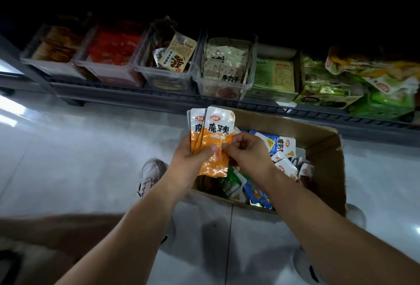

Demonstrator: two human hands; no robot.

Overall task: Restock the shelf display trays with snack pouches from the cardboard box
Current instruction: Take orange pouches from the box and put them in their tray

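Both hands' grips hold orange pouches (214,139) above the cardboard box (322,148)

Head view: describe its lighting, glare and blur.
Head view: shelf trays sit in deep shadow, the leftmost nearly unreadable; the floor shows washed-out glare at left; wide-angle bending curves the shelf edge; the orange pouches in the left hand are sharp, the forearms softer.

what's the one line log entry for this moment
phase: gathering | left hand: holds stack of orange pouches | right hand: pinching front pouch | cardboard box: still has pouches | shelf trays: not reached
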